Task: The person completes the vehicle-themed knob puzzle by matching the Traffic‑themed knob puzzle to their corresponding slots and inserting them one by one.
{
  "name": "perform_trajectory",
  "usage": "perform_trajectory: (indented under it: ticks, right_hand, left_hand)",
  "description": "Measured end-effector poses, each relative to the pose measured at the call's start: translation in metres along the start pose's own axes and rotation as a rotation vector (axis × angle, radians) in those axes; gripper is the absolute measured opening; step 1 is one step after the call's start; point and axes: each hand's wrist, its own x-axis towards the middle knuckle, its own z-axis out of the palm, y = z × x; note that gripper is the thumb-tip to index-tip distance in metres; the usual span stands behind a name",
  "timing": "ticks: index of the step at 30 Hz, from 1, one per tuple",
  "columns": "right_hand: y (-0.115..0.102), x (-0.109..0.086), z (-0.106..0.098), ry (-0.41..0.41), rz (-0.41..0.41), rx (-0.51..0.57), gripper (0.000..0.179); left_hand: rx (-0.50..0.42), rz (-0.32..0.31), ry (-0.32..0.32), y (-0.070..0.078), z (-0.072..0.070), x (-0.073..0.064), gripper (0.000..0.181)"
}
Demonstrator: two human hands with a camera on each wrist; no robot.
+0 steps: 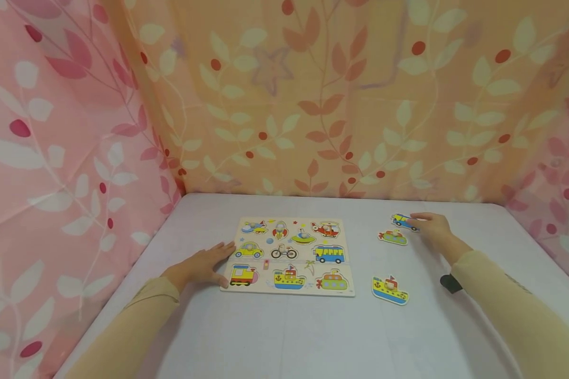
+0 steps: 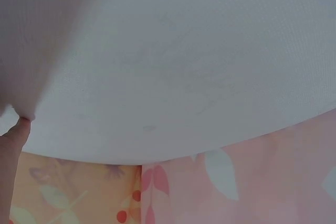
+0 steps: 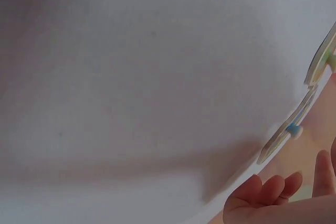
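Head view, near edge: what are you logging?

— Two beige sleeves (image 1: 144, 310) are reaching in over a white table (image 1: 303, 337). Ahead of them, a boat piece (image 1: 389, 293) is lying face up, just right of a picture board (image 1: 305, 252). Beside the right sleeve (image 1: 507, 300) a small dark object (image 1: 450, 283) is poking out; I am not making out what.

And the board?

— Lying flat, bearing vehicle pictures in three rows. A bus (image 1: 329, 255), a boat (image 1: 289, 280) and a submarine (image 1: 333, 282) are showing among them, matching the loose pieces.

What is the left hand (image 1: 203, 266) doing?

— Resting at the board's left edge, fingers spreading apart, thumb lying by the near corner. Left wrist view is catching only one finger (image 2: 17, 136), at the frame's side.

Farther on?

— A submarine piece (image 1: 392, 238) is lying right of the board's far half. A bus piece (image 1: 402, 221) is sitting just beyond it, by the right hand (image 1: 433, 231).

Is that hand gripping it?

— Right wrist view: fingers (image 3: 323, 177) are bending loosely, standing apart from the bus piece's blue knob (image 3: 294, 130). Head view is showing them overlapping the bus piece's right end; whether a fingertip is touching, I cannot tell.

Backdrop?

— Orange leafy curtain (image 1: 313, 105) is hanging behind the far table edge, pink curtain (image 1: 52, 158) down the left side.
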Motion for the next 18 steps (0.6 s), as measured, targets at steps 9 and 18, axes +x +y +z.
perform_trajectory:
  ticks: [9, 18]
  right_hand:
    - [0.013, 0.024, -0.004, -0.010, 0.126, 0.096, 0.062]
    - [0.014, 0.032, -0.006, -0.061, 0.158, 0.099, 0.065]
  left_hand:
    - [-0.006, -0.005, 0.001, 0.001, -0.001, 0.000, 0.107]
    - [-0.007, -0.003, 0.009, 0.002, -0.001, 0.000, 0.107]
